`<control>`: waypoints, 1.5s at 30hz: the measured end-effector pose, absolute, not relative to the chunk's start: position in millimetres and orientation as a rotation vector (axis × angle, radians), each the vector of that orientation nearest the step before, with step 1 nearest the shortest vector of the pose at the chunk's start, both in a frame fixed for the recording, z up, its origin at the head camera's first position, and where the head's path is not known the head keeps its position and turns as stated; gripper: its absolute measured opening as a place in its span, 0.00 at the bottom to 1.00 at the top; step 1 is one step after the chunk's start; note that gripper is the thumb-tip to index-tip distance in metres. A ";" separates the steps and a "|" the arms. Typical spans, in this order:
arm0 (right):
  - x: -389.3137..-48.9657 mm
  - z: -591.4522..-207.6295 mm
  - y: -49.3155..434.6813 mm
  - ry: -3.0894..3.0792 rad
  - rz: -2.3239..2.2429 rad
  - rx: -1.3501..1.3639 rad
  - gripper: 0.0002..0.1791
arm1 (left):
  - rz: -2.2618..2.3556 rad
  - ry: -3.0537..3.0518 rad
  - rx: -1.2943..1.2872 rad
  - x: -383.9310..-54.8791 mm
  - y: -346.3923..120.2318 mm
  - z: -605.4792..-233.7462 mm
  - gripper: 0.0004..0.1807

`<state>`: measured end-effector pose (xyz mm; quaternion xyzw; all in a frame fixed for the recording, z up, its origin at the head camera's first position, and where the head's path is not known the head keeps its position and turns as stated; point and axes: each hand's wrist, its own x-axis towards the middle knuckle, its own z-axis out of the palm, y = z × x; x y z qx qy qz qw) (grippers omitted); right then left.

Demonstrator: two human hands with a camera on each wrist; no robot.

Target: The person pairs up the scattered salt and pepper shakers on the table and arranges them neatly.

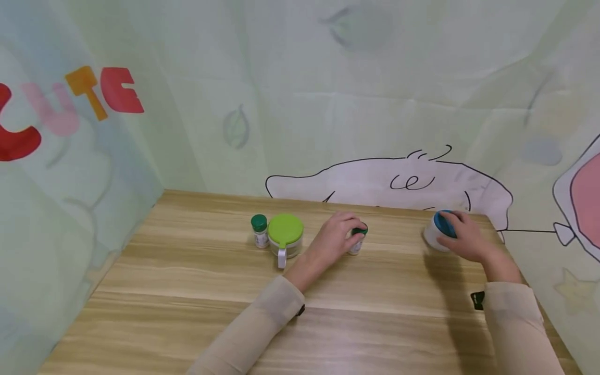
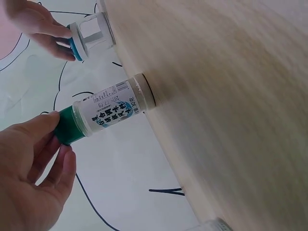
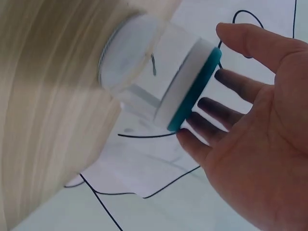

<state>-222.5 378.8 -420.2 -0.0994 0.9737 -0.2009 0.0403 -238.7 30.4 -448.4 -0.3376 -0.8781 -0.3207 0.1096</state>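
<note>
My left hand (image 1: 332,237) pinches the green cap of a small spice bottle (image 2: 109,109) between thumb and fingertips. That bottle stands upright on the wooden table, with a printed white label around it. Toward the table's right end, my right hand (image 1: 466,238) is spread over a clear jar (image 3: 144,67) with a blue and white lid (image 3: 192,91). In the right wrist view a lower fingertip meets the lid's edge, while the thumb is slightly apart from it. The jar rests on its base on the table.
Left of my left hand stands a glass container with a lime-green lid (image 1: 285,229) and a pale handle (image 1: 282,257). Close beside it is another green-capped bottle (image 1: 260,230). A printed curtain (image 1: 211,94) hangs behind the wooden table (image 1: 187,281) and along its sides.
</note>
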 end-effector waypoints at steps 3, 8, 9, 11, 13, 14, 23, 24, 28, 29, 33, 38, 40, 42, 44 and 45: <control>-223.8 -416.3 385.0 2.982 -0.592 -0.353 0.35 | -0.950 -2.573 -0.987 -238.8 30.9 -449.5 0.09; -229.6 -413.2 393.2 3.021 -0.485 -0.390 0.36 | -0.964 -2.560 -0.989 -238.9 31.3 -451.8 0.09; -231.3 -412.9 394.6 3.020 -0.482 -0.387 0.37 | -0.969 -2.560 -0.986 -238.8 31.2 -452.1 0.09; -234.6 -413.1 397.8 3.005 -0.502 -0.368 0.39 | -0.980 -2.561 -0.977 -238.4 30.8 -451.9 0.09; -236.8 -413.6 401.3 2.984 -0.526 -0.336 0.42 | -0.982 -2.564 -0.969 -238.0 30.6 -451.6 0.10; -237.0 -414.0 403.2 2.971 -0.544 -0.316 0.43 | -0.986 -2.560 -0.971 -237.8 30.8 -451.5 0.10; -237.1 -422.0 407.8 2.969 -0.570 -0.247 0.46 | -0.941 -2.554 -0.990 -237.9 32.6 -451.8 0.10; -237.1 -422.4 406.9 2.972 -0.567 -0.230 0.47 | -0.938 -2.559 -0.986 -237.6 32.8 -451.6 0.10; -237.5 -424.8 403.5 2.993 -0.565 -0.112 0.54 | -0.935 -2.566 -0.976 -236.8 32.6 -451.4 0.09; -237.7 -425.6 402.9 2.998 -0.567 -0.075 0.58 | -0.933 -2.569 -0.973 -236.5 32.5 -451.7 0.09; -238.1 -427.0 401.1 3.001 -0.556 0.047 0.68 | -0.930 -2.567 -0.971 -236.0 33.0 -452.5 0.09; -236.8 -428.0 399.9 3.002 -0.513 0.117 0.70 | -0.945 -2.567 -0.979 -234.1 33.3 -451.0 0.10; -237.1 -428.5 398.7 3.004 -0.499 0.128 0.69 | -0.943 -2.572 -0.973 -233.7 33.1 -450.6 0.10; -238.0 -428.6 396.7 3.007 -0.491 0.130 0.67 | -0.936 -2.575 -0.966 -233.4 32.6 -450.6 0.10; -239.0 -428.6 394.5 3.013 -0.486 0.133 0.66 | -0.928 -2.574 -0.968 -233.4 31.9 -450.8 0.10; -239.6 -428.8 393.8 3.016 -0.485 0.133 0.66 | -0.921 -2.572 -0.972 -233.4 31.5 -451.1 0.10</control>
